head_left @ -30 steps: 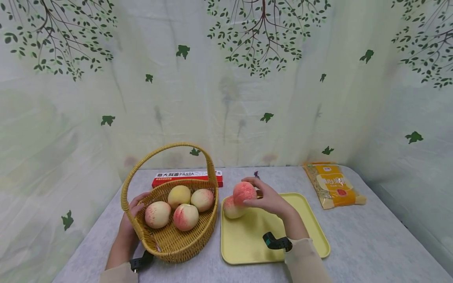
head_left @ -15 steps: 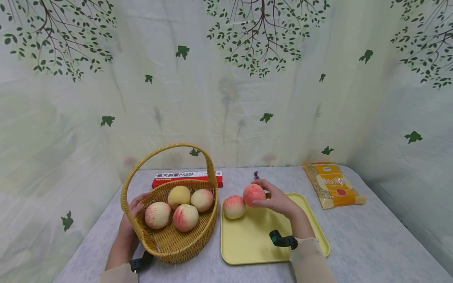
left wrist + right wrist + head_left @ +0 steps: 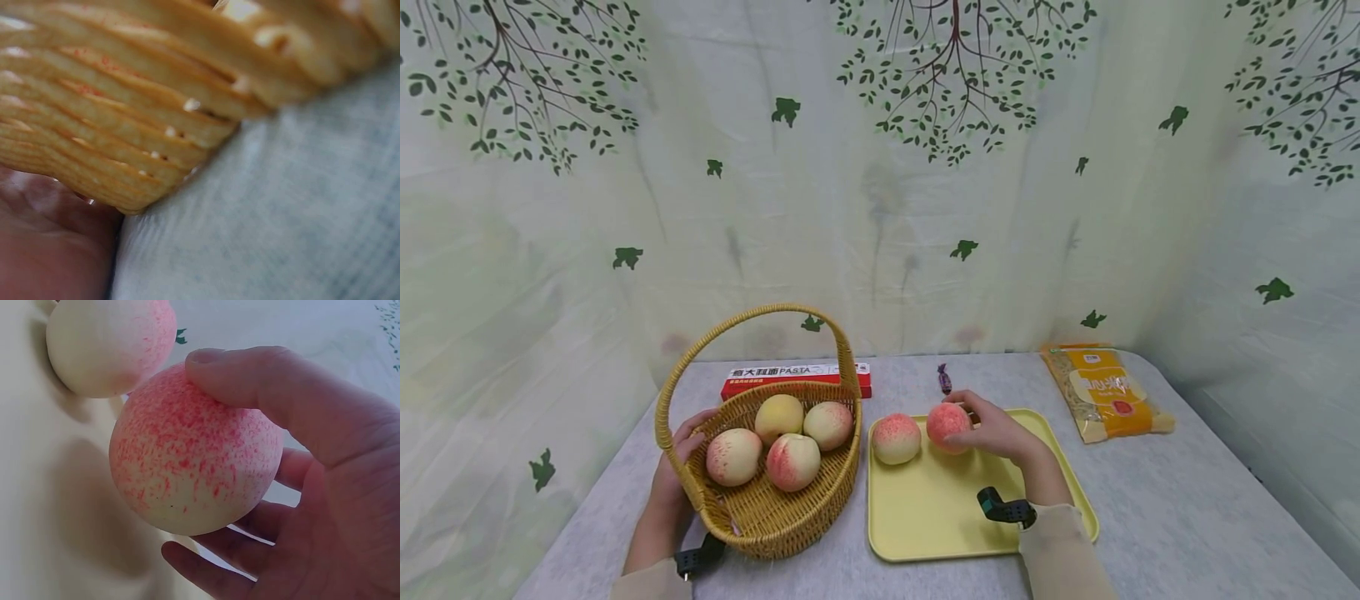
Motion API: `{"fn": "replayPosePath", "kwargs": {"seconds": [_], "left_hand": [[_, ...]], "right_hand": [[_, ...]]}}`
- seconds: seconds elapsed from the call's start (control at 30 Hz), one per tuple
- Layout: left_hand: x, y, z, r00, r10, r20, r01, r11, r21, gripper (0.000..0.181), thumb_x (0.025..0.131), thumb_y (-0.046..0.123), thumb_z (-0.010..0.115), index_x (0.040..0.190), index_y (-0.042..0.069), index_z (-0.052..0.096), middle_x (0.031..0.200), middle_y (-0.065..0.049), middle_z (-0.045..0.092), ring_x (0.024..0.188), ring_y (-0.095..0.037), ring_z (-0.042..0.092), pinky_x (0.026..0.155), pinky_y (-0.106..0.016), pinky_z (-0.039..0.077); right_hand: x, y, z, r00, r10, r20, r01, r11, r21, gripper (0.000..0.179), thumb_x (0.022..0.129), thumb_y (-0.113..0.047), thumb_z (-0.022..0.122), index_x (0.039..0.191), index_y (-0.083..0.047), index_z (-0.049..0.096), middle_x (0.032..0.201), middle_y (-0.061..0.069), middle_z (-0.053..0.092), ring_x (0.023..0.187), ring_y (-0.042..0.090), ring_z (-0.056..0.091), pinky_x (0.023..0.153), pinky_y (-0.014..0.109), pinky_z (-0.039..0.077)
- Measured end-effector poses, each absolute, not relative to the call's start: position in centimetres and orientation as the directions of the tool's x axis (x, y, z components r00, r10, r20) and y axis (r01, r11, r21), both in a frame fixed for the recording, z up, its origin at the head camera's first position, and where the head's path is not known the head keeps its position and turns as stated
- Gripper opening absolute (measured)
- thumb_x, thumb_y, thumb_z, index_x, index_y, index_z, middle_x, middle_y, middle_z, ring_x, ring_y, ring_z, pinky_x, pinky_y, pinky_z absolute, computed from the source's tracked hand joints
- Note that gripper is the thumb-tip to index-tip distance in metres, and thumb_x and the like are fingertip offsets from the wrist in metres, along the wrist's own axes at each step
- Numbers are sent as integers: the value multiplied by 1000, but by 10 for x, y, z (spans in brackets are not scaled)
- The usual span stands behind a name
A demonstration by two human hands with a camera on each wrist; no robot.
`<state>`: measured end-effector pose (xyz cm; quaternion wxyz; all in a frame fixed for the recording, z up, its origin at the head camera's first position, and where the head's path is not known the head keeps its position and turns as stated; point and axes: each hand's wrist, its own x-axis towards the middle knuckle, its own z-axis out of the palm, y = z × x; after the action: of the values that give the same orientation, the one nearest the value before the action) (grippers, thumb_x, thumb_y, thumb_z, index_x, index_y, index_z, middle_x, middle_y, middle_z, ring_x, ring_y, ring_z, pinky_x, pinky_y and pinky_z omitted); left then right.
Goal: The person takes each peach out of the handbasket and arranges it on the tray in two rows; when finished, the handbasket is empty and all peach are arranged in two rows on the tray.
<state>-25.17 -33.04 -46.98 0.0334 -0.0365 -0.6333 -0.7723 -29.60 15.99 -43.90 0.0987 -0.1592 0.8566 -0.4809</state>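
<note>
My right hand (image 3: 1000, 432) holds a pink-speckled peach (image 3: 949, 427) between thumb and fingers over the far part of the yellow tray (image 3: 940, 521). A shadow lies on the tray beside this peach in the right wrist view, where the thumb (image 3: 244, 378) presses on its upper side. To its left, a second peach (image 3: 896, 439) rests on the tray. My left hand (image 3: 676, 462) grips the left rim of a wicker basket (image 3: 820, 521), fingers over the edge. Inside sit several peaches, among them a yellow one (image 3: 779, 417) and a red-streaked one (image 3: 793, 462).
Behind the basket lies a red and white pasta box (image 3: 797, 377). A small purple wrapped candy (image 3: 943, 379) is just beyond the tray. The orange grain bag (image 3: 1108, 393) lies at the back right. The basket's tall handle (image 3: 760, 312) arches over the fruit.
My right hand has moved right and down with its peach, away from the other peach on the tray. The candy shows more fully. My left hand and the basket have stayed put.
</note>
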Motion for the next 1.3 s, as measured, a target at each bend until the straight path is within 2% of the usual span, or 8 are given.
{"fn": "replayPosePath", "kwargs": {"seconds": [0.23, 0.4, 0.73, 1.0, 1.3], "left_hand": [[-253, -330, -470, -997, -20, 72, 75, -171, 982, 41, 108, 27, 39, 147, 17, 39, 127, 16, 59, 115, 1, 57, 93, -15, 47], [-253, -330, -469, -998, -23, 64, 67, -165, 984, 40, 108, 27, 39, 147, 18, 40, 126, 16, 59, 114, 2, 57, 92, -15, 47], [-252, -330, -468, -998, -27, 55, 58, -145, 988, 42, 108, 28, 37, 149, 18, 38, 127, 17, 57, 114, 2, 56, 92, -15, 47], [-253, -331, -469, -999, -24, 49, 52, -138, 989, 43, 108, 28, 37, 150, 18, 36, 130, 16, 55, 118, 1, 55, 93, -14, 46], [-252, -331, -468, -998, -9, 56, 57, -146, 988, 42, 108, 27, 37, 149, 19, 37, 130, 15, 56, 116, 2, 56, 93, -15, 46]], "right_hand": [[-297, 162, -443, -920, -383, -83, -136, 511, -849, 59, 81, -31, 79, 131, -19, 52, 116, 8, 62, 99, 21, 58, 85, 35, 48], [-296, 165, -441, -918, -384, -101, -132, 534, -835, 60, 81, -31, 78, 133, -19, 51, 115, 8, 62, 98, 20, 57, 82, 34, 48], [-290, 169, -435, -927, -368, -79, -146, 545, -826, 62, 82, -29, 75, 138, -19, 52, 128, 9, 60, 112, 24, 55, 93, 46, 47], [-293, 169, -437, -929, -366, -56, -161, 534, -830, 66, 83, -29, 74, 142, -13, 49, 134, 10, 58, 119, 26, 53, 99, 49, 46], [-296, 167, -439, -939, -345, -13, -180, 521, -835, 64, 86, -32, 74, 143, -16, 50, 145, 14, 52, 134, 36, 47, 107, 58, 41]]}}
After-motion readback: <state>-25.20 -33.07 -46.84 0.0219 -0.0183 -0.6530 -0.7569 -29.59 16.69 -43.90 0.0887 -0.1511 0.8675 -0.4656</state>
